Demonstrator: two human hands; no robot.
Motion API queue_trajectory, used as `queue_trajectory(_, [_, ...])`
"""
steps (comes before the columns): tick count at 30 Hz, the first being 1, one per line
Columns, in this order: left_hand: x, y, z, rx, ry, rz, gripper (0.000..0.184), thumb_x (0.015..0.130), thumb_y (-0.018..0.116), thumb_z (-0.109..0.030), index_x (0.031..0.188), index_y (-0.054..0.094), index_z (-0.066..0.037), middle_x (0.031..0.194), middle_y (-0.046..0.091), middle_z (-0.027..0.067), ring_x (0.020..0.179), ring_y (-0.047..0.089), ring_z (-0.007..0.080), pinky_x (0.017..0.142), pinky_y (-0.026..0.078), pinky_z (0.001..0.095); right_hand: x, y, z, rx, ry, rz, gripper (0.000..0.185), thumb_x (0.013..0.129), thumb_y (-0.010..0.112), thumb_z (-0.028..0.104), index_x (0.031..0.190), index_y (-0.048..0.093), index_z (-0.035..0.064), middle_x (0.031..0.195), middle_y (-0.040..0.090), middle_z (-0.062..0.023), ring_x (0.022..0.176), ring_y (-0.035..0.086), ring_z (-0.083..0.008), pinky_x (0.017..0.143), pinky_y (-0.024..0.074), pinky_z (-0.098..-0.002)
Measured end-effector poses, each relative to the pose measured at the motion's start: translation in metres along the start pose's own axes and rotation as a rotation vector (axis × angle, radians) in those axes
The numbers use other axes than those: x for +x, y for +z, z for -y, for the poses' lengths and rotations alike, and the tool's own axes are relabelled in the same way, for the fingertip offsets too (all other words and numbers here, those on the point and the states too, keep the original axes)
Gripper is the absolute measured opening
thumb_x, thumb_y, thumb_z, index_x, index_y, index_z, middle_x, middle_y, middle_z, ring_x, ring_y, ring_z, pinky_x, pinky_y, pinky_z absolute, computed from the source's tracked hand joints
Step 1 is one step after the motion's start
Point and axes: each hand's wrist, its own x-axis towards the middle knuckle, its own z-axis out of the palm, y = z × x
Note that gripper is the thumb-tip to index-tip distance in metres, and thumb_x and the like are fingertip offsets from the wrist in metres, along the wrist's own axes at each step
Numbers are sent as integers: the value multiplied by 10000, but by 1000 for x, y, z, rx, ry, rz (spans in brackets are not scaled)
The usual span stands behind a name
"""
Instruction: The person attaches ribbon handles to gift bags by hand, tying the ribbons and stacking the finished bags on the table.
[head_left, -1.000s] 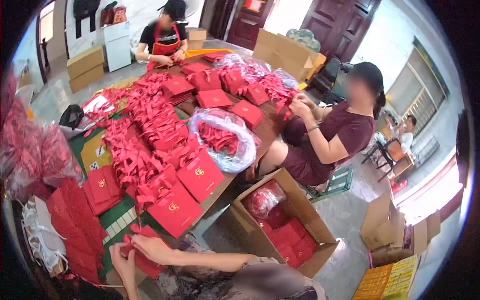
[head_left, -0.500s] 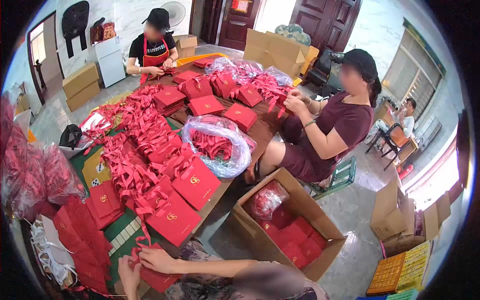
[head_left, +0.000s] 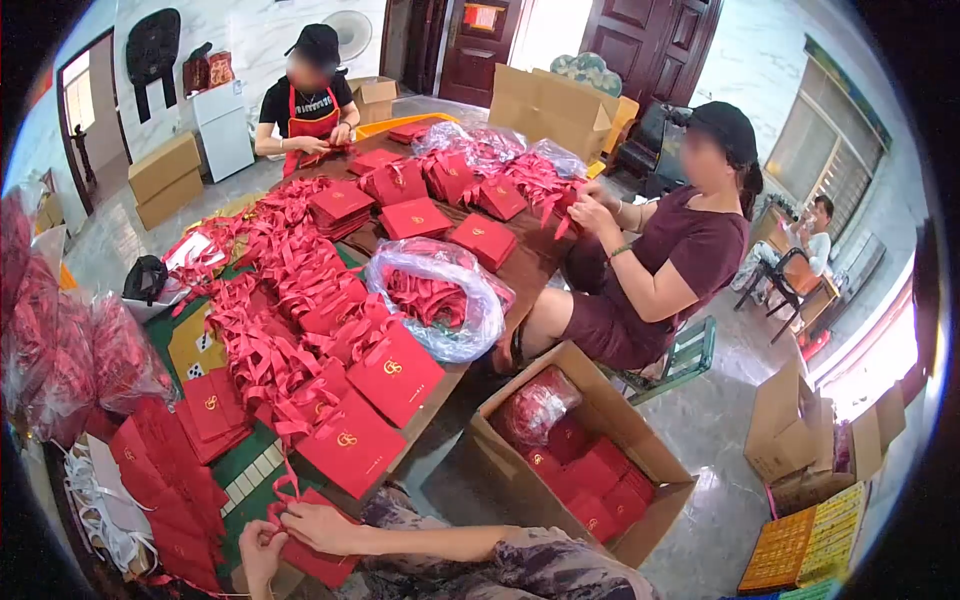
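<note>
A red paper gift bag (head_left: 325, 566) lies at the table's near edge, partly covered by my hands. My left hand (head_left: 262, 552) is closed in a pinch at the bag's left edge, on red ribbon. My right hand (head_left: 320, 528) rests over the top of the same bag, its fingers bent and closed at the edge where a red ribbon loop (head_left: 287, 488) stands up. Just beyond lie flat red bags with gold print (head_left: 352, 440), beside a long heap of ribbon-handled bags (head_left: 290, 300). More red bags (head_left: 165, 490) are stacked to my left.
An open carton (head_left: 585, 455) holding red bags stands to my right. A clear plastic bag (head_left: 435, 298) of red pieces sits on the table. One person (head_left: 660, 240) works at the right side, another (head_left: 315, 110) at the far side. Wrapped red bundles (head_left: 75, 350) stand left.
My hands stay at the same bag with only slight finger movement. The right hand has shifted a little lower, and the camera view has tilted slightly.
</note>
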Motion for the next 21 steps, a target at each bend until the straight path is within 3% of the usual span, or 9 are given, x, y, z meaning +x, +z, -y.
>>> queue_trajectory(2, [-2,-1,-12,-309,-261,44,183,749,723,51,841,582,-23,728,531,-14,634,501,59,566,424,221,1,-2,3,14,5,40,191,867,614,133,984,510,23,927,530,-163,870,587,-365,721,498,-449])
queue_trajectory(6, [-2,5,6,-233,-94,5,161,780,703,59,859,588,-22,727,553,-20,630,509,42,552,417,194,3,-3,8,-45,19,14,207,833,622,113,983,509,27,918,525,-160,865,585,-365,729,496,-456])
queue_trajectory(8, [-2,3,-8,-367,-269,31,180,757,736,37,851,598,-29,728,568,-9,619,524,69,564,442,213,3,-2,11,-54,37,16,216,822,625,107,986,509,28,919,526,-161,866,585,-363,735,496,-459])
queue_trajectory(12, [-5,8,7,-287,-187,-19,184,774,729,35,887,598,-27,716,567,-11,632,531,72,575,444,209,1,5,13,-93,31,-87,236,803,654,119,971,512,31,902,515,-137,853,590,-335,733,495,-444])
queue_trajectory(15, [-10,4,-20,-342,-325,-17,205,780,717,42,931,593,-20,752,583,-3,653,546,77,608,462,227,2,5,15,-99,-4,-148,225,791,654,113,947,513,31,888,522,-138,844,591,-335,732,496,-442])
queue_trajectory(17, [-14,14,-11,-240,-178,-129,225,785,703,49,971,593,-15,855,599,25,750,595,103,676,505,256,4,2,16,-89,-7,-159,204,788,651,111,919,517,32,874,529,-138,831,592,-335,724,497,-441])
queue_trajectory(19, [-14,30,6,-413,32,-218,268,783,700,57,1018,590,-9,965,597,52,880,615,135,771,521,277,2,-4,17,-3,96,-154,160,792,643,125,846,518,42,824,537,-138,784,588,-338,684,491,-451])
queue_trajectory(20, [-14,28,-7,-374,-61,-147,297,781,699,64,1048,587,-5,1016,596,64,974,614,164,842,516,290,4,-10,17,-24,139,-119,165,788,646,158,789,517,55,770,536,-140,742,580,-341,641,480,-462])
queue_trajectory(21, [-18,24,-27,-261,-90,-134,312,775,708,66,1053,580,7,1009,606,72,963,621,170,839,517,292,-3,-6,9,-36,113,-102,184,789,654,190,785,523,62,768,541,-147,733,574,-346,622,471,-463])
